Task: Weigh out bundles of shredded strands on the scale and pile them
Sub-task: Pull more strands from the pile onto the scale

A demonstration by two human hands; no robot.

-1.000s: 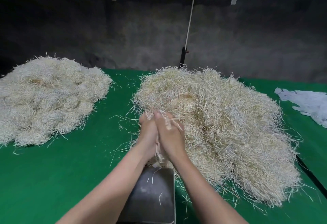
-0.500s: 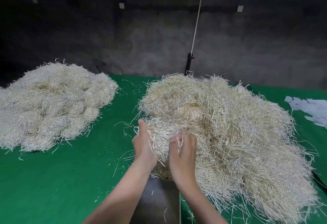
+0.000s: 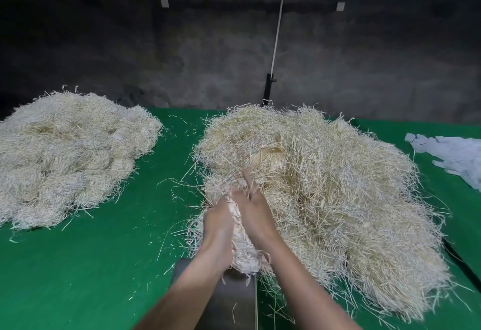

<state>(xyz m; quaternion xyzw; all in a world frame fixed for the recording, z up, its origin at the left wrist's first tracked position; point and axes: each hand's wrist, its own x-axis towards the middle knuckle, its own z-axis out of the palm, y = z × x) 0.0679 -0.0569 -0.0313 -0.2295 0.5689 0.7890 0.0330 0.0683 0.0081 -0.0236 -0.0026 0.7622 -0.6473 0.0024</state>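
**Bundle Held Over Scale**

The bundle (image 3: 242,249) of shredded strands is held between both hands at the near tabletop (image 3: 86,264) edge, directly above the scale (image 3: 234,298). The left hand (image 3: 217,228) and right hand (image 3: 256,212) have their fingers closed around it, and the right index finger points straight out. The loose heap (image 3: 338,186) touches the bundle at right. The weighed pile (image 3: 67,152) occupies the far left corner, and paper scraps (image 3: 455,155) lie at the right edge.

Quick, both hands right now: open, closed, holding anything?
Left hand: closed, grip on the bundle of shredded strands.
Right hand: closed on the same bundle, index finger straight.
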